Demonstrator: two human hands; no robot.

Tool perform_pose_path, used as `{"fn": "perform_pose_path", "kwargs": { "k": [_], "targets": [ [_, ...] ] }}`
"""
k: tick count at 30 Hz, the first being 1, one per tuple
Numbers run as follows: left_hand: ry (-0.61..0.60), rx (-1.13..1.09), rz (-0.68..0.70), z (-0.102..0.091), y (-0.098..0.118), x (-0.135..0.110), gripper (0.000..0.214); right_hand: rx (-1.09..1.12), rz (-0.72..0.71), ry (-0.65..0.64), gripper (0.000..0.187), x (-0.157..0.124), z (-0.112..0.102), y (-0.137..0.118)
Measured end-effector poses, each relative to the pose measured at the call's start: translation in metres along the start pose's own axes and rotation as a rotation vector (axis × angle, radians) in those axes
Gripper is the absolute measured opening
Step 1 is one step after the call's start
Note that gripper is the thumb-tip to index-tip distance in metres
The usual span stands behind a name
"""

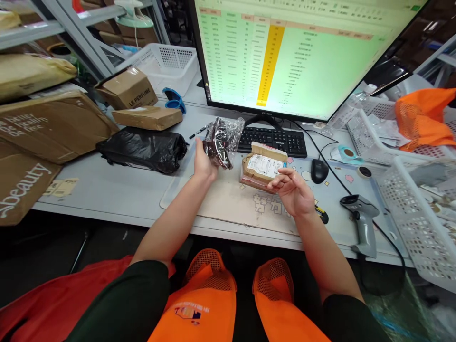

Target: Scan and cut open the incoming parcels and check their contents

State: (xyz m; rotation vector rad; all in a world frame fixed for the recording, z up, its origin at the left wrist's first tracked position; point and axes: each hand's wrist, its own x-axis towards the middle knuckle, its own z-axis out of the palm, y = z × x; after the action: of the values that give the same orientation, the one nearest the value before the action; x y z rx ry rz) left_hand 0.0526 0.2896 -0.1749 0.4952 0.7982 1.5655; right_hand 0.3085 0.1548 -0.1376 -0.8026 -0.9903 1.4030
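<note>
My left hand [205,164] grips a clear plastic bag [233,135] with a glossy dark brown item [218,142] inside, whose kind I cannot make out. It is raised over the desk mat, in front of the keyboard. To the right lies a small cardboard box [265,164] with a white shipping label and a raised flap. My right hand [294,192] is at the near right corner of this box, palm turned up, its fingers loosely bent and apart. Nothing shows in its grasp; whether the fingertips touch the box is unclear.
A monitor [302,57] stands behind the keyboard [274,140]. On the left are a black plastic parcel [142,148] and cardboard boxes [147,116]. A mouse [319,171], a cutter [321,213], a barcode scanner [363,223] and white baskets [420,232] are on the right.
</note>
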Motion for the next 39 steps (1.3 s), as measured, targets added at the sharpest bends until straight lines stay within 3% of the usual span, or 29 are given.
{"fn": "perform_pose_path", "kwargs": {
  "k": [3, 7, 10, 12, 14, 17, 19, 21, 26, 33, 36, 39],
  "targets": [
    [0.075, -0.060, -0.035, 0.007, 0.011, 0.004, 0.039, 0.001, -0.018, -0.004, 0.042, -0.001, 0.000, 0.001],
    [0.070, -0.147, -0.036, 0.015, 0.030, 0.000, 0.013, 0.009, -0.034, 0.000, 0.037, -0.002, 0.000, 0.002],
    [0.060, -0.199, -0.017, 0.018, 0.044, -0.011, 0.011, 0.015, -0.046, -0.009, 0.034, -0.002, 0.000, 0.004],
    [0.037, -0.264, -0.063, 0.019, 0.051, -0.019, 0.022, 0.012, -0.090, 0.015, 0.030, -0.001, -0.003, 0.005],
    [-0.007, -0.312, -0.152, 0.021, 0.056, -0.025, 0.037, -0.051, -0.191, 0.129, 0.023, 0.002, -0.009, 0.006],
    [-0.113, -0.277, -0.196, 0.022, 0.056, -0.031, 0.051, -0.303, -0.398, 0.427, 0.018, 0.013, -0.022, 0.008],
    [-0.170, -0.223, -0.165, 0.023, 0.053, -0.032, 0.060, -0.477, -0.419, 0.578, 0.031, 0.023, -0.032, 0.012],
    [-0.181, -0.174, -0.135, 0.023, 0.050, -0.031, 0.068, -0.596, -0.318, 0.622, 0.053, 0.032, -0.042, 0.017],
    [-0.138, -0.102, -0.098, 0.024, 0.049, -0.029, 0.071, -0.780, -0.068, 0.527, 0.087, 0.044, -0.056, 0.030],
    [-0.171, -0.020, -0.022, 0.029, 0.053, -0.034, 0.062, -0.801, 0.043, 0.400, 0.106, 0.048, -0.058, 0.038],
    [-0.172, -0.014, 0.007, 0.029, 0.052, -0.035, 0.057, -0.788, -0.010, 0.365, 0.106, 0.047, -0.055, 0.038],
    [-0.126, -0.039, 0.060, 0.029, 0.053, -0.034, 0.053, -0.871, -0.231, 0.315, 0.095, 0.032, -0.040, 0.033]
  ]
}}
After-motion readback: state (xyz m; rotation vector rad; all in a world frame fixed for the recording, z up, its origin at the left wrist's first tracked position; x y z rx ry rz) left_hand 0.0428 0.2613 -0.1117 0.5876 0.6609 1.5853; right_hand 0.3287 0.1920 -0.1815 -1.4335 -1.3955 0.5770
